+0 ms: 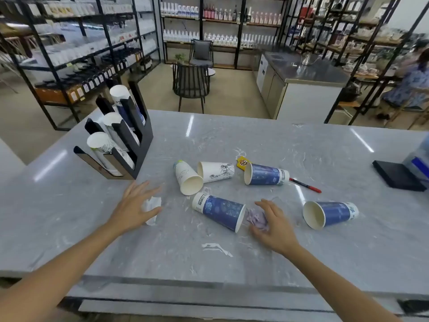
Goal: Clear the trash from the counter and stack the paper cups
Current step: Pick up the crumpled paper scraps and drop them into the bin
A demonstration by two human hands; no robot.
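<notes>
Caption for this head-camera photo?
Two hands, left hand and right hand, reach for crumpled paper among tipped cups on a counter.

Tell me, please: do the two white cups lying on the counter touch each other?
Touching. The head view shows the left white cup pressed against the rim of the sketched white cup, without any visible gap.

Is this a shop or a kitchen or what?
Probably a drinks shop or café supply store. Tall shelves hold rows of bottles, a black cup holder stocks paper cups on the grey counter, and chairs stand beyond.
</notes>
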